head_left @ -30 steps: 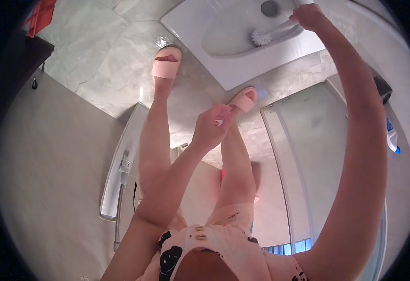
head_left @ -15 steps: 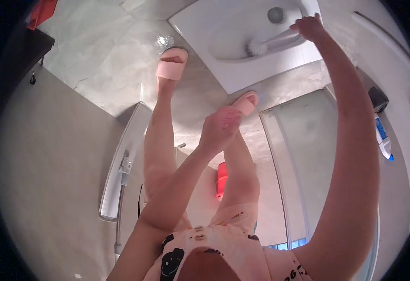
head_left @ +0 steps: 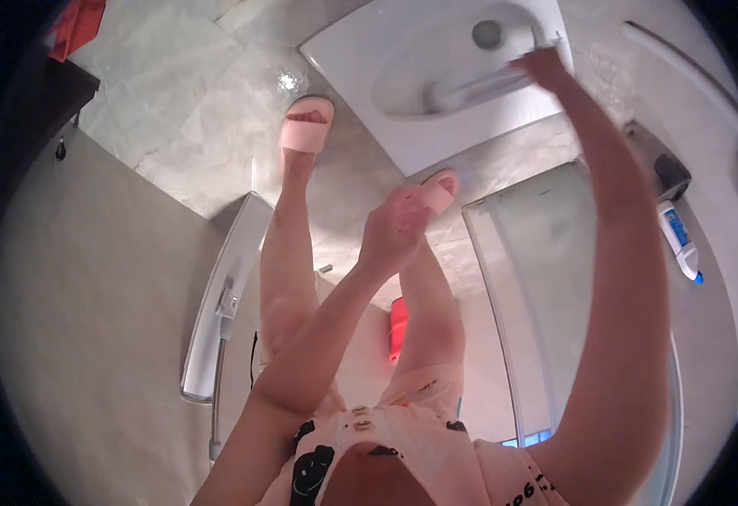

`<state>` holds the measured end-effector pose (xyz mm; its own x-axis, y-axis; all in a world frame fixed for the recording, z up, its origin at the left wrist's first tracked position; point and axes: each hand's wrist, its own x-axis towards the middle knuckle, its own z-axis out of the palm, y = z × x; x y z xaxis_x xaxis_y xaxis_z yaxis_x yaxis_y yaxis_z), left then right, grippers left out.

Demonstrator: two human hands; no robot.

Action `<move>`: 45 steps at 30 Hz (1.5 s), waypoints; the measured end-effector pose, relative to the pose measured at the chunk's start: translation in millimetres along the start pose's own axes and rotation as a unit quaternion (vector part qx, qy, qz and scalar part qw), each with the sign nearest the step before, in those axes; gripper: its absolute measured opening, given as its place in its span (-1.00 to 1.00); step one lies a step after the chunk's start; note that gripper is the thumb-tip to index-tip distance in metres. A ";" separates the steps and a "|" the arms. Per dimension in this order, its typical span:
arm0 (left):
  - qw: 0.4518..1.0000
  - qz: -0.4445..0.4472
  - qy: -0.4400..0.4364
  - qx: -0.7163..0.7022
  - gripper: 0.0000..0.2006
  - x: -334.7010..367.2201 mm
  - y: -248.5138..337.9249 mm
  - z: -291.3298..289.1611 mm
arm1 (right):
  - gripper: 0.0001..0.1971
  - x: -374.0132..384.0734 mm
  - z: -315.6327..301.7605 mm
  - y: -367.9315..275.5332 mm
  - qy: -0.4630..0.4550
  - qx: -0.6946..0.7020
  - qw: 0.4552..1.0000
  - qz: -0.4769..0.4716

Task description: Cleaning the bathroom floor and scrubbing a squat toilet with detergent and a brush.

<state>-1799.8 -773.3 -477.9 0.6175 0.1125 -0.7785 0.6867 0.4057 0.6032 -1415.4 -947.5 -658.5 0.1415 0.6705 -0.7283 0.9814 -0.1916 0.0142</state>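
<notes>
My right hand [head_left: 542, 69] reaches far ahead, its fingers closed around the handle of a white toilet brush [head_left: 474, 88]. The brush is smeared by motion, and its head lies inside the bowl of a white squat toilet [head_left: 419, 150] set in the floor. Past the brush, the round dark drain opening [head_left: 487, 34] shows. My left hand [head_left: 397, 226] is held in front of my right leg, fingers curled in, with nothing visible in them. Beyond it is a pink slipper [head_left: 439, 196] on my right foot; the other slipper [head_left: 305, 135] is on the wet floor.
A white bottle with a blue cap [head_left: 680, 240] and a dark container [head_left: 672, 176] stand on the right. Nearby is a framed glass panel [head_left: 537, 278]. A shower panel [head_left: 217, 320] is on the left. Something red [head_left: 398, 325] shows behind my legs; a dark cabinet [head_left: 57, 93] stands far left.
My right hand has shifted slightly left and down in the view, and the brush has swept left within the bowl. The left hand has hardly moved.
</notes>
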 end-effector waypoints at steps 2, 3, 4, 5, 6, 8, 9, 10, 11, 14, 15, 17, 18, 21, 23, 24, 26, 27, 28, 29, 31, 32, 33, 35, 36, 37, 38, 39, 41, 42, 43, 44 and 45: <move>0.997 -0.044 0.032 0.051 -0.62 -4.5 -14.6 -27.0 | -0.60 42.6 -33.9 -158.7 -0.082 0.063 0.994 -0.027; 0.994 -0.071 0.047 0.069 -0.60 -7.0 -19.0 -37.5 | -0.68 54.9 -36.1 -181.8 -0.112 0.046 0.992 0.033; 0.995 -0.066 0.043 0.064 -0.60 -8.2 -19.1 -36.8 | -0.69 46.6 -37.9 -170.3 -0.111 0.039 0.993 0.032; 0.996 -0.060 0.043 0.054 -0.58 -9.3 -20.4 -35.3 | -0.70 35.6 -33.5 -151.3 -0.112 0.032 0.993 0.029; 0.997 -0.050 0.045 0.041 -0.56 -6.6 -19.7 -31.2 | -0.66 24.6 -24.7 -112.1 -0.109 0.029 0.993 0.044; 0.997 -0.054 0.056 0.022 -0.56 -10.2 -22.2 -32.4 | -0.64 16.4 -33.7 -71.8 -0.155 0.010 0.984 0.090; 0.996 -0.057 0.070 0.010 -0.55 -13.2 -22.3 -33.7 | -0.66 17.5 -54.8 -60.0 -0.202 -0.012 0.972 0.121; 0.996 -0.061 0.069 0.010 -0.55 -14.8 -21.0 -32.4 | -0.67 15.6 -60.4 -54.1 -0.189 -0.046 0.972 0.127; 0.996 -0.068 0.056 0.015 -0.55 -14.4 -19.6 -31.8 | -0.67 17.7 -61.7 -51.4 -0.175 -0.082 0.972 0.134; 0.999 -0.036 0.026 -0.027 -0.54 -2.5 -9.1 -7.9 | -0.68 15.4 6.8 -25.4 -0.068 -0.008 0.998 -0.002; 0.996 -0.059 0.065 0.025 -0.54 -6.8 -25.2 -33.5 | -0.65 49.5 -8.5 -139.0 -0.115 0.048 0.992 0.020; 0.995 -0.052 0.068 0.045 -0.54 -5.6 -28.7 -42.1 | -0.60 46.9 -23.5 -168.9 -0.093 0.057 0.993 0.044; 0.996 -0.049 0.061 0.050 -0.54 -7.6 -28.1 -40.1 | -0.65 41.0 -22.2 -156.1 -0.117 0.022 0.992 0.052; 0.996 -0.071 0.052 0.004 -0.55 -4.2 -14.4 -27.3 | -0.69 7.4 0.9 -53.5 -0.114 0.015 0.985 0.133; 0.994 -0.084 0.060 0.029 -0.54 -8.2 -16.3 -38.1 | -0.65 9.1 -24.8 -46.3 -0.154 -0.051 0.972 0.169; 0.994 -0.084 0.056 0.036 -0.54 -10.5 -14.2 -40.1 | -0.69 13.3 -39.9 -53.6 -0.180 -0.067 0.970 0.148; 0.996 -0.077 0.049 0.011 -0.54 -8.3 -5.2 -34.6 | -0.63 22.6 -29.1 -39.1 -0.184 -0.023 0.977 0.101; 0.996 -0.073 0.038 -0.015 -0.54 -3.7 -2.7 -25.3 | -0.63 23.2 -10.6 -37.6 -0.166 0.044 0.983 0.072; 0.997 -0.065 0.028 -0.030 -0.54 0.8 -4.1 -16.5 | -0.63 19.5 15.1 -53.5 -0.132 -0.023 0.990 0.036; 0.996 -0.072 0.042 -0.013 -0.55 0.5 -15.2 -24.8 | -0.63 38.9 14.2 -116.3 -0.080 -0.057 0.995 -0.016; 0.996 -0.074 0.055 0.006 -0.55 -2.5 -21.0 -35.3 | -0.63 42.2 -4.2 -163.4 0.003 -0.015 0.999 0.028; 0.995 -0.080 0.052 0.007 -0.55 -3.9 -20.3 -36.8 | -0.63 36.3 -7.8 -156.1 0.001 -0.017 0.999 0.031; 0.995 -0.085 0.051 0.008 -0.55 -2.1 -18.8 -36.9 | -0.63 28.5 -8.0 -136.2 -0.059 0.002 0.998 0.034; 0.997 -0.068 0.039 0.021 -0.55 0.6 -12.4 -34.9 | -0.64 0.3 -2.4 -72.7 -0.158 -0.012 0.983 0.091; 0.997 -0.057 0.028 0.033 -0.55 -0.8 -10.5 -29.2 | -0.65 -14.6 -0.8 -37.8 -0.201 -0.044 0.968 0.142; 0.996 -0.073 0.036 0.048 -0.55 -6.3 -16.8 -35.6 | -0.64 -12.0 -20.9 -41.5 -0.245 -0.065 0.953 0.163; 0.996 -0.071 0.045 0.023 -0.55 -5.5 -18.2 -33.1 | -0.63 -18.2 -52.1 -39.9 -0.263 -0.092 0.942 0.185; 0.996 -0.069 0.054 -0.002 -0.56 -5.0 -19.1 -31.9 | -0.66 -18.8 -36.3 -34.1 -0.201 -0.117 0.956 0.181; 0.996 -0.069 0.048 0.000 -0.56 -3.2 -14.9 -29.9 | -0.57 -2.6 -39.7 -34.2 -0.220 -0.122 0.959 0.130; 0.997 -0.069 0.045 0.003 -0.57 -2.1 -12.8 -29.7 | -0.58 4.4 -42.3 -37.9 -0.197 -0.117 0.968 0.099; 0.997 -0.068 0.044 0.002 -0.57 -1.6 -12.9 -30.4 | -0.58 12.6 -44.9 -42.8 -0.174 -0.112 0.976 0.067; 0.997 -0.060 0.041 0.003 -0.57 0.1 -11.4 -27.6 | -0.59 20.6 -37.6 -48.5 -0.155 -0.093 0.983 0.014; 0.998 -0.053 0.037 0.002 -0.56 1.7 -10.2 -23.3 | -0.60 27.0 -26.7 -62.7 -0.137 -0.074 0.987 -0.040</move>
<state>-1814.7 -756.1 -489.5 0.5112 0.1361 -0.8486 0.7486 0.4146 0.5175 -1469.7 -898.2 -660.8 0.0418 0.4559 -0.8890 0.9991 -0.0257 0.0338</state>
